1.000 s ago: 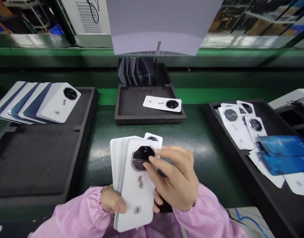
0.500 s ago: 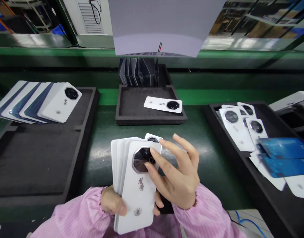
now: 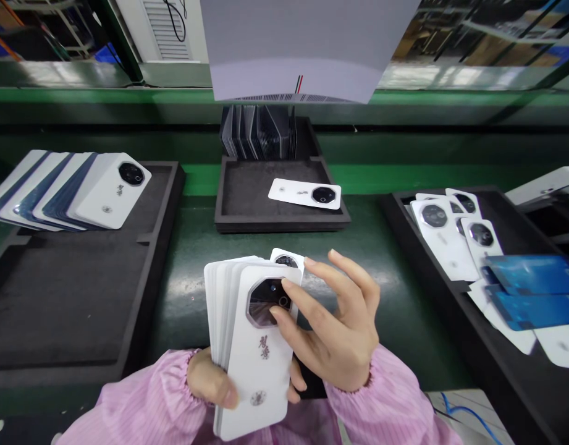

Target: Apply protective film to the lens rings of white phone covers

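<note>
My left hand [image 3: 214, 382] is closed around a fanned stack of white phone back covers, its thumb along the left edge and fingertips showing at the right. The front cover [image 3: 261, 380] stands tilted toward me, with a dark octagonal camera window [image 3: 261, 303], dark lettering and a round mark. Over that window, the thumb and index tips of my right hand [image 3: 337, 330] touch or nearly touch it, a gap between them. Its other fingers are spread. Whether a thin film lies at the fingertips, I cannot tell. Another cover [image 3: 284, 254] peeks out behind the stack.
A dark tray [image 3: 166, 216] at left bears overlapping white covers [image 3: 109, 198]. The middle tray [image 3: 284, 220] has one cover [image 3: 296, 191] lying flat and upright dark sheets [image 3: 261, 133] behind. At right, a tray [image 3: 451, 309] holds scattered covers [image 3: 451, 241] and blue films [image 3: 534, 309].
My right hand has shifted very slightly to the right, its fingertips still at the camera window. The stack in my left hand is nearly unchanged.
</note>
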Motion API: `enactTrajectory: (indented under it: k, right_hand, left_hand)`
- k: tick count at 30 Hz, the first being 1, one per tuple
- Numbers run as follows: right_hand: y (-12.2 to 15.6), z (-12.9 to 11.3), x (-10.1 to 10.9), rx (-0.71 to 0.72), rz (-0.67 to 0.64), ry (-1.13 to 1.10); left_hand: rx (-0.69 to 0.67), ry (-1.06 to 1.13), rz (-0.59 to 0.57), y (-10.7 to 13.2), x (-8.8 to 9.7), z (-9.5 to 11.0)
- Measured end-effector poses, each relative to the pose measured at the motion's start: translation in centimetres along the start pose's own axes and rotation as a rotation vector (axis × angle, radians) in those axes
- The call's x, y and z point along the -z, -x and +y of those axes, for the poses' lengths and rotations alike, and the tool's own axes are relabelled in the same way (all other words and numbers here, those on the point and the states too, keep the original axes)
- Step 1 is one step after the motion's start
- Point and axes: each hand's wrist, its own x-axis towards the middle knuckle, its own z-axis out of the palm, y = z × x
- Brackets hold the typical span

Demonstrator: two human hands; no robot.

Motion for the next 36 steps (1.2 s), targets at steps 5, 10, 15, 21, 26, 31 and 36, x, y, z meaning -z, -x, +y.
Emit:
enactTrajectory:
  k: [5,10,15,21,26,31,36]
  right_hand:
    - [0.03,0.14,-0.01,0.024,-0.002,0.013]
    - [0.1,0.21,0.06,0.035,-0.008,0.014]
    - [0.24,0.23,0.15,0.029,-0.024,0.017]
    - [0.26,0.25,0.11,0.027,-0.005,0.015]
    - [0.26,0.25,0.01,0.03,0.008,0.017]
    - [0.36,0.25,-0.04,0.024,0.015,0.016]
    - [0.42,0.25,0.03,0.027,-0.004,0.024]
  left_hand:
    - [-0.038,-0.047,-0.008,0.03,0.26,-0.21]
    - [-0.063,-0.089,-0.032,-0.01,0.33,-0.38]
    - [-0.065,-0.149,0.008,0.03,0.12,-0.47]
    - [-0.065,-0.183,0.012,0.02,0.38,-0.56]
    - [-0.055,-0.155,-0.006,-0.17,0.28,-0.37]
    - [-0.052,-0.116,-0.014,-0.14,0.18,-0.19]
    - [-0.036,-0.151,-0.036,-0.17,0.46,-0.26]
